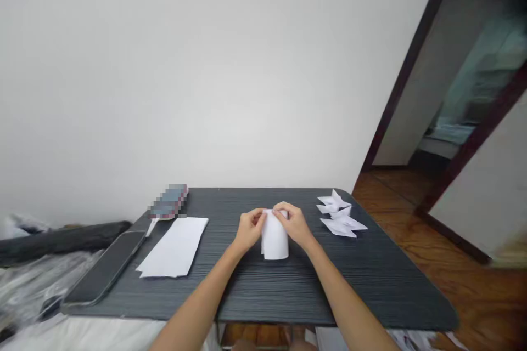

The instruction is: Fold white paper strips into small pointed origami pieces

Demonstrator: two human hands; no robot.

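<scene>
A sheet of white paper (pixel 275 238), bent over on itself with a rounded right side, is between my hands above the middle of the dark table. My left hand (pixel 250 228) pinches its upper left corner between thumb and fingers. At the top edge, my right hand (pixel 293 223) grips the paper with thumb and fingertips, the wrist to the right. Part of the paper's upper edge is hidden behind the fingers. Folded white paper shapes with pointed tips (pixel 341 225) sit to the right of my right hand.
A stack of white paper (pixel 175 249) lies left on the dark table (pixel 247 299). Beyond it is a pixelated object (pixel 169 202). A phone-like dark slab (pixel 107 269) lies along the left edge. A white wall (pixel 247 77) stands behind; a doorway opens at right.
</scene>
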